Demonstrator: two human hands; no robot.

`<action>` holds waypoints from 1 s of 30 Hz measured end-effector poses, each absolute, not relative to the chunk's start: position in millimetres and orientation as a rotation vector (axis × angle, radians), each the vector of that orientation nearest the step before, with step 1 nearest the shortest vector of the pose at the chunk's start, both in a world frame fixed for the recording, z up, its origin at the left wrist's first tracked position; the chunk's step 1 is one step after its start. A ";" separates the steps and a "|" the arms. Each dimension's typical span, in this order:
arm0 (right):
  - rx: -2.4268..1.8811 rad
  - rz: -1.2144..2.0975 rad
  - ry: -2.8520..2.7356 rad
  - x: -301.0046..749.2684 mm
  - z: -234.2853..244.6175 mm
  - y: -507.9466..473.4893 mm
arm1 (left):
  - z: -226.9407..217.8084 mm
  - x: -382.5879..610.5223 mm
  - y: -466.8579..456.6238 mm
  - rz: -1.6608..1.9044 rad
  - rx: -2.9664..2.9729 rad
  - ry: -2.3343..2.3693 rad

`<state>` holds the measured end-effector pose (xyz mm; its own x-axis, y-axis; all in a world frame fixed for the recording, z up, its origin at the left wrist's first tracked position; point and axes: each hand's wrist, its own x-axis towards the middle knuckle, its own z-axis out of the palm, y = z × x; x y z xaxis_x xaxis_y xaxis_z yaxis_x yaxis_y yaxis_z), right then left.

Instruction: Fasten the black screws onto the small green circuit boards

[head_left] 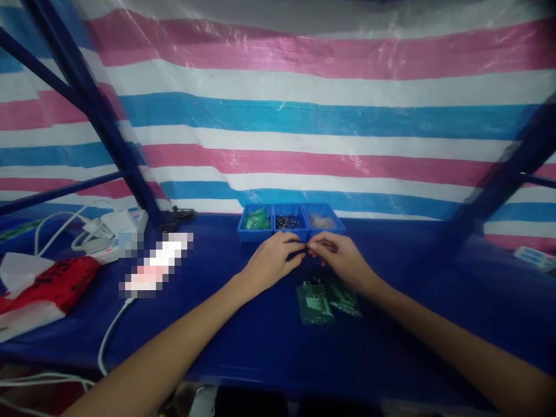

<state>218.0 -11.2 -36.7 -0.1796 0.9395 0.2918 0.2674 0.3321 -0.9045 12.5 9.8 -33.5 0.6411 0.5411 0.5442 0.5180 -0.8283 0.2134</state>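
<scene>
My left hand [274,258] reaches in front of the blue bins, its fingers stretched out and the thumb apart from the index finger. Its fingertips meet those of my right hand [341,255], which is closed in a pinch. Something tiny shows at the right fingertips, too small to name. Just behind the hands stand three blue bins: one with green plastic bags [256,219], one with small dark metal parts [287,222], one with clear plastic bags [322,222]. Nearer me lie green-tinted plastic bags [316,303] with small parts, partly under my right forearm.
The blue table [260,341] carries a white power strip [104,252] with plugs and cables on the left. Beside it are a red cloth or bag [72,278] and a blurred-out device on a white cable [103,344]. Blue metal posts [108,136] frame a striped sheet [304,119].
</scene>
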 end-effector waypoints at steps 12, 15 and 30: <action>-1.180 0.704 -1.825 216.0 -36.5 -14.8 | -33.8 12.1 5.5 0.847 2.837 1.036; -1.156 0.647 -1.908 215.7 -36.0 -15.4 | -34.1 13.1 5.5 0.796 2.836 1.061; -1.066 -0.101 -2.406 225.1 -34.1 -17.1 | -29.4 12.3 1.6 0.633 2.953 1.015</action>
<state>225.1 -17.1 -34.1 -0.5666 0.6744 0.4735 0.7116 0.6902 -0.1315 12.3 1.6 -29.4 0.7182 0.5812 0.3826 0.5990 -0.7962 0.0851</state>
